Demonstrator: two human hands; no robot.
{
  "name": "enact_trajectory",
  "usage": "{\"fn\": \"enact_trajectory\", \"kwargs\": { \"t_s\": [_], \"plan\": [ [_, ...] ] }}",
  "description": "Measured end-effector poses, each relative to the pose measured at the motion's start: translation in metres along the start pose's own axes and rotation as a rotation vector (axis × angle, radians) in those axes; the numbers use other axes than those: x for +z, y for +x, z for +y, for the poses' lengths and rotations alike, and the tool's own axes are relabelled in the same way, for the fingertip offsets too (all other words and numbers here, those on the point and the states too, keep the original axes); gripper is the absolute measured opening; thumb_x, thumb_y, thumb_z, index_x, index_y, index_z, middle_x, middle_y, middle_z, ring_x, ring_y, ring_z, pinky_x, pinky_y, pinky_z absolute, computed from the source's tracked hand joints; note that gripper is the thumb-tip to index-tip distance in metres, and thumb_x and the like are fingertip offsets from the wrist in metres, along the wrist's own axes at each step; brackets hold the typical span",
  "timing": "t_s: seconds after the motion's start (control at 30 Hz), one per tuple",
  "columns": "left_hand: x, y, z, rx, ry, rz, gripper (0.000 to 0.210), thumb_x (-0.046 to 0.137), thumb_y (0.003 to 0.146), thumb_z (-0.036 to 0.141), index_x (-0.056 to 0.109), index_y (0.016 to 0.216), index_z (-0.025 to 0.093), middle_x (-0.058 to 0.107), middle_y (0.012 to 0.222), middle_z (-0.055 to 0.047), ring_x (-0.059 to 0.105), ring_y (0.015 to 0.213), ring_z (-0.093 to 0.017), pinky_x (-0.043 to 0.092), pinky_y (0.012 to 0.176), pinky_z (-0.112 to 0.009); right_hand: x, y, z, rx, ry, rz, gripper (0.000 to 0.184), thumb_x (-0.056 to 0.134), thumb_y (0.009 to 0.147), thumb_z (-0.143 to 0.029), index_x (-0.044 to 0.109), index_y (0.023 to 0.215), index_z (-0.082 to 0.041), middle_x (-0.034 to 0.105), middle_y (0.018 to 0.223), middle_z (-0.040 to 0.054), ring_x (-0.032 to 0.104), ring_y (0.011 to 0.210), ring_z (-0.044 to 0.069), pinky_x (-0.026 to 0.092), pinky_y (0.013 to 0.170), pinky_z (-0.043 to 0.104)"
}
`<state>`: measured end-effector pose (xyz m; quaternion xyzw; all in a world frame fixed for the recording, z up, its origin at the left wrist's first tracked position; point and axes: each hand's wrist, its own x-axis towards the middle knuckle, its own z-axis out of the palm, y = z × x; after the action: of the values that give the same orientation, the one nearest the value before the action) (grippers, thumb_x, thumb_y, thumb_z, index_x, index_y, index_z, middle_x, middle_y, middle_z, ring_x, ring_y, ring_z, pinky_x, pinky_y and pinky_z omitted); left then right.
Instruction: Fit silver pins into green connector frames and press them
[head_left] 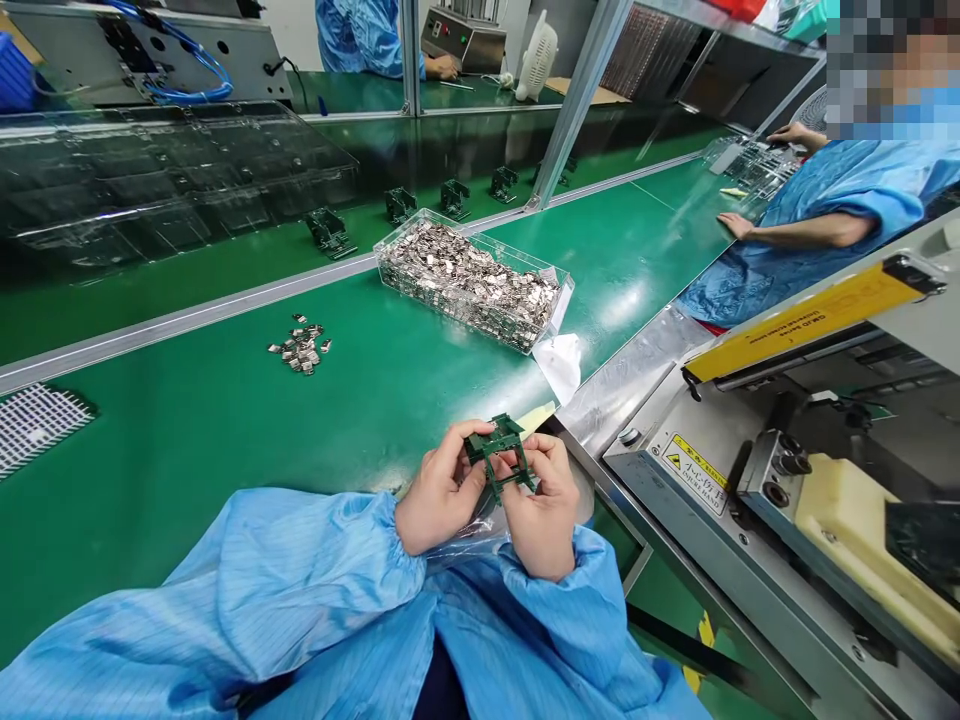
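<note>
My left hand [438,492] and my right hand [546,505] both grip a dark green plastic frame [491,440] with open sides, close to my body. Fingers of both hands wrap its edges, and some fingertips are hidden behind it. Beyond my hands stands a clear plastic box [469,278] full of small silvery metal pieces. A loose little pile of the same metal pieces [301,347] lies on the green work surface [225,420] to the left. Several similar green frames [328,232] stand in a row behind the metal rail.
A machine [720,440] with a yellow sensor bar stands on my right. White paper [559,366] lies by the box. A white mesh sheet [41,425] is at the left, clear trays [150,170] behind. A person in blue sleeves [817,235] works at the right; another sits across.
</note>
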<state>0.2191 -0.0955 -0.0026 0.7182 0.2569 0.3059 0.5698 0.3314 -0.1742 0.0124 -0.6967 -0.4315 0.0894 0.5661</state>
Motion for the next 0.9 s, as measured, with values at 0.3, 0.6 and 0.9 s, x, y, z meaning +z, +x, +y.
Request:
{"fn": "enact_trajectory", "kwargs": {
  "t_s": [0.3,0.6,0.9],
  "plan": [
    [0.0,-0.001,-0.002,0.016,0.004,-0.01,0.032,0.051,0.093,0.031,0.049,0.124,0.02,0.06,0.081,-0.002,0.054,0.064,-0.013,0.043,0.059,-0.024,0.002,0.002,0.005,0.146,0.167,0.017,0.015,0.072,0.078,-0.03,0.065,0.069,-0.021,0.053,0.088,0.0052,0.056,0.085,0.02,0.047,0.063,0.028],
    [-0.003,-0.002,0.008,-0.051,-0.016,-0.067,0.033,0.05,0.095,0.032,0.046,0.125,0.02,0.065,0.099,-0.008,0.063,0.09,-0.019,0.051,0.074,-0.028,-0.039,0.004,0.01,0.097,0.357,-0.293,0.058,0.073,0.081,-0.023,0.051,0.134,-0.03,0.051,0.138,0.0087,0.052,0.119,0.025,0.049,0.091,0.038],
    [0.013,0.06,0.112,0.232,0.213,-0.865,0.064,0.06,0.089,0.025,0.035,0.148,0.025,0.072,0.108,-0.007,0.07,0.086,-0.02,0.054,0.065,-0.025,-0.155,-0.025,0.0,-0.096,0.274,-0.028,0.056,0.076,0.076,-0.054,0.058,0.125,-0.033,0.065,0.116,0.0075,0.061,0.11,0.031,0.052,0.092,0.048]
  ]
}}
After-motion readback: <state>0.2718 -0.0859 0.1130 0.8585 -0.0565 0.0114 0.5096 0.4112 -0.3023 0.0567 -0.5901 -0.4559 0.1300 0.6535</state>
